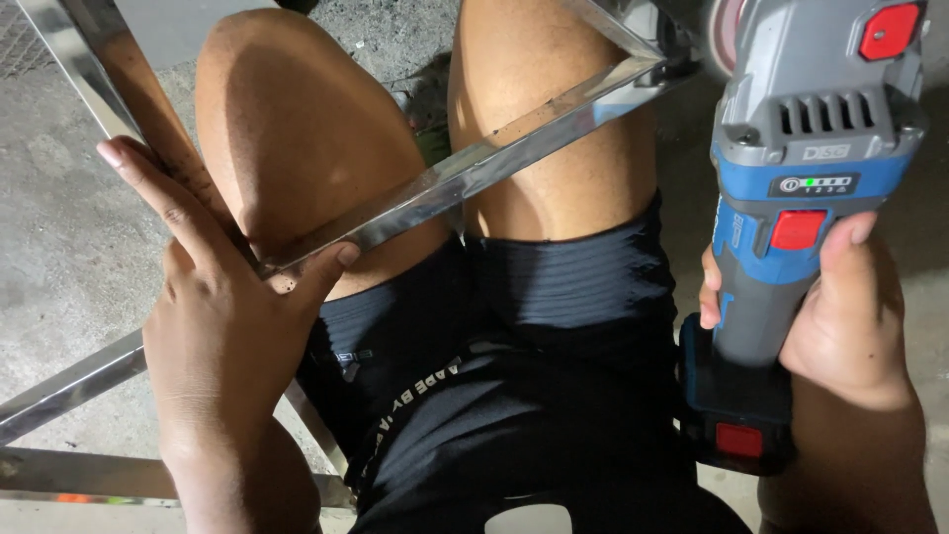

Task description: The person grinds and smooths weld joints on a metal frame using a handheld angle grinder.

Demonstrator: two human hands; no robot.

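My left hand [213, 297] rests on a corner joint of a shiny metal frame [465, 168] that lies across my bare knees, fingers stretched along one bar and thumb pressing the other bar. My right hand [840, 316] grips the body of a blue and grey cordless angle grinder [806, 168] with red buttons, held upright at the right, its head pointing away from me. The battery pack [736, 415] sits below my fingers. The grinder's disc [727, 30] shows only partly at the top edge, near the far end of the diagonal bar.
I sit in dark shorts [534, 396] over a rough concrete floor [59, 237]. More polished metal bars [69, 386] of the frame run along the lower left, beside my left leg.
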